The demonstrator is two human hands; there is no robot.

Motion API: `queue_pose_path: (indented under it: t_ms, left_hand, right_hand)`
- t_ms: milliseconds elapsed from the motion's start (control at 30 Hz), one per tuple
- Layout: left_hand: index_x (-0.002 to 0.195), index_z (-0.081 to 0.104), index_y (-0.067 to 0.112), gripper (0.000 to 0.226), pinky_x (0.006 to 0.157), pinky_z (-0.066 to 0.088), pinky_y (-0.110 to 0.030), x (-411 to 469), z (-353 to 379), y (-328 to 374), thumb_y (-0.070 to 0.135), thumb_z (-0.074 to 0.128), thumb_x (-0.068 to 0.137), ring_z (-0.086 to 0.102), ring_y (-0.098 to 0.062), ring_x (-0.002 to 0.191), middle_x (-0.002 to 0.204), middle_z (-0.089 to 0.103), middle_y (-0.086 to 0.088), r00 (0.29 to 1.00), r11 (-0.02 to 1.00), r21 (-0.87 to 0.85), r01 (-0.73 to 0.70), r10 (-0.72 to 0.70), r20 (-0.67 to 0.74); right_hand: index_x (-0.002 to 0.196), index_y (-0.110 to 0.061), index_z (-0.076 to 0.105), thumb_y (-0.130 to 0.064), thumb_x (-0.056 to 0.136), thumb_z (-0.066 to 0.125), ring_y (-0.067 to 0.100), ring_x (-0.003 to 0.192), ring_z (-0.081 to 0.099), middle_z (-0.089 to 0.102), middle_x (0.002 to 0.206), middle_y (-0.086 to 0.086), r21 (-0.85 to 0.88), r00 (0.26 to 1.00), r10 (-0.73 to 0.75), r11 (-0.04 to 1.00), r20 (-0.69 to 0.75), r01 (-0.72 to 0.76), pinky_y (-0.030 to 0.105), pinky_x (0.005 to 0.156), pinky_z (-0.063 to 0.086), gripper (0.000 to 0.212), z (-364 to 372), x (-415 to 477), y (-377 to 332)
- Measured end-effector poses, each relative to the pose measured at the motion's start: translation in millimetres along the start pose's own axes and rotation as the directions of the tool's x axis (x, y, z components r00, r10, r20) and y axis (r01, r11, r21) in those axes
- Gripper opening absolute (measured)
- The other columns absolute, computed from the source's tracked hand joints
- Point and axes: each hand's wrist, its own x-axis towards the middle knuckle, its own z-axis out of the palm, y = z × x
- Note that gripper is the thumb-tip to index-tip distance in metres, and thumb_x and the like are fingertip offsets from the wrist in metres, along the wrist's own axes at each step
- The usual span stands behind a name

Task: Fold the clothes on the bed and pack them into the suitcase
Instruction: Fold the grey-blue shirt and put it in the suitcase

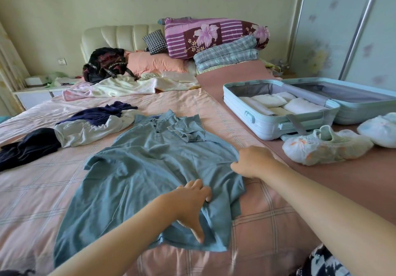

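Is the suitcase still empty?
No, the open suitcase on the bed already holds several folded pale clothes, laid side by side in its near half.

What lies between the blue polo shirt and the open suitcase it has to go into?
Nothing visible blocks it. Both hands, left and right, are already on the blue polo shirt, and only bare bedding separates it from the open suitcase. The bagged shoes sit in front of the suitcase, off to the right.
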Motion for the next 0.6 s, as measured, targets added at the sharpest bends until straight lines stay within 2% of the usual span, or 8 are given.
queue_pose_path:
  t_ms: [67,200,267,333,400,433,500,600]
  left_hand:
    - [0.133,0.033,0.027,0.095,0.1,0.043,-0.035,-3,6,2,0.046,0.09,0.06,0.039,-0.02,0.117,0.126,0.029,0.004,0.999,1.0,-0.009,-0.014,0.013,-0.047]
    - [0.126,0.035,0.029,0.077,0.083,0.049,-0.03,-18,4,-3,0.023,0.086,0.069,0.052,-0.016,0.098,0.117,0.038,0.01,0.999,0.988,-0.152,-0.005,0.0,-0.035]
    - [0.115,0.042,0.031,0.057,0.08,0.053,-0.035,-23,5,-9,0.009,0.075,0.075,0.056,-0.017,0.089,0.099,0.051,0.016,0.998,0.973,-0.232,0.01,-0.025,-0.063]
    - [0.101,0.049,0.036,0.044,0.08,0.055,-0.036,-27,6,-17,0.004,0.067,0.077,0.06,-0.014,0.085,0.085,0.059,0.019,0.993,0.955,-0.293,0.042,-0.073,-0.096]
    - [0.091,0.056,0.037,0.037,0.075,0.052,-0.022,-32,3,-24,0.005,0.068,0.077,0.058,-0.005,0.077,0.079,0.061,0.018,0.993,0.945,-0.322,0.054,-0.083,-0.078]
    - [0.088,0.058,0.036,0.034,0.07,0.047,-0.015,-35,1,-25,0.006,0.069,0.077,0.056,-0.001,0.071,0.077,0.06,0.017,0.996,0.941,-0.334,0.045,-0.068,-0.058]
    - [0.088,0.061,0.035,0.03,0.066,0.043,-0.011,-42,-3,-24,0.007,0.07,0.079,0.054,0.002,0.065,0.077,0.06,0.016,1.0,0.92,-0.391,0.03,-0.029,0.007]
    - [0.105,0.067,0.029,0.027,0.07,0.05,-0.014,-45,-3,-13,0.014,0.071,0.083,0.062,0.0,0.072,0.093,0.07,0.005,0.988,0.903,-0.427,0.056,0.011,0.154]
  right_hand:
    - [0.097,-0.019,0.063,-0.062,0.087,0.043,0.023,0.091,0.058,0.066,0.105,0.003,0.054,0.997,0.026,0.998,0.079,-0.03,0.033,0.073,0.04,0.049,7,-11,6]
    - [0.064,-0.019,0.053,-0.047,0.083,0.07,0.012,0.064,0.052,0.056,0.066,-0.008,0.631,0.995,-0.066,0.776,0.076,0.003,0.029,0.063,0.04,0.038,27,-29,-5]
    - [0.076,-0.017,0.061,-0.041,0.089,0.067,0.011,0.074,0.058,0.063,0.077,-0.01,0.794,0.999,-0.031,0.608,-0.011,0.028,0.028,0.071,0.046,0.028,31,-31,-17]
    - [0.101,-0.015,0.067,-0.046,0.094,0.057,0.019,0.099,0.063,0.07,0.103,-0.002,0.873,0.998,0.055,0.488,-0.038,0.006,0.037,0.093,0.05,0.033,30,-30,-26]
    - [0.117,-0.007,0.06,-0.039,0.099,0.053,0.028,0.11,0.06,0.065,0.118,0.009,0.841,0.99,0.143,0.538,-0.014,-0.066,0.039,0.096,0.047,0.037,22,-31,-23]
    - [0.122,-0.005,0.057,-0.033,0.1,0.054,0.031,0.111,0.06,0.064,0.12,0.012,0.758,0.985,0.171,0.641,0.012,-0.12,0.037,0.092,0.048,0.036,17,-32,-15]
    - [0.132,-0.002,0.051,-0.019,0.098,0.056,0.03,0.103,0.063,0.066,0.116,0.014,0.462,0.978,0.173,0.863,0.114,-0.207,0.035,0.083,0.05,0.038,12,-37,4]
    - [0.134,-0.003,0.052,-0.012,0.09,0.059,0.028,0.095,0.063,0.066,0.11,0.012,0.105,0.964,0.14,0.98,0.224,-0.167,0.034,0.079,0.052,0.046,16,-52,20]
